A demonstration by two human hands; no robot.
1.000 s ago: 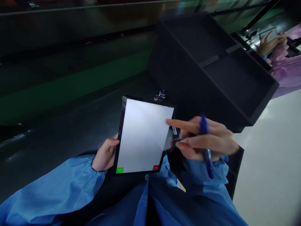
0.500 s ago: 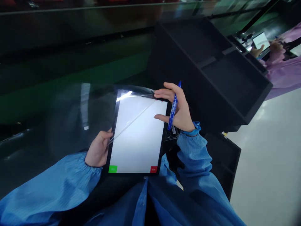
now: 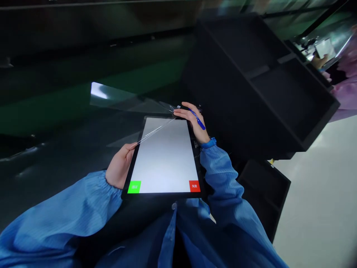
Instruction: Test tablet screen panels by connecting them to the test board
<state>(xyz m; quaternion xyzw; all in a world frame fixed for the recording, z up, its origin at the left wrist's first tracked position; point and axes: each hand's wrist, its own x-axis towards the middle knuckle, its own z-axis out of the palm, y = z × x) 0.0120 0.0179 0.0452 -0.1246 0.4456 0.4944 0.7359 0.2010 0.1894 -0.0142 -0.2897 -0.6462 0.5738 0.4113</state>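
Note:
A black tablet [image 3: 164, 158] with a lit white screen lies in front of me, showing a green button at its lower left and a red one at its lower right. My left hand [image 3: 120, 166] grips its left edge. At the tablet's far right corner my right hand [image 3: 192, 120] pinches the corner of a clear protective film [image 3: 122, 98], with a blue pen [image 3: 197, 119] tucked between the fingers. The film is lifted off the screen and spreads out to the left and away from me.
A large black foam tray [image 3: 264, 82] with compartments stands at the right, over a dark work surface [image 3: 55, 149] with a green strip behind. Lower right is pale floor [image 3: 320, 193]. Another person in a pink garment [image 3: 347, 74] works at the far right.
My right hand moved from beside the screen to the far corner, took hold of the film and peeled it up and leftward. The tablet now lies flatter.

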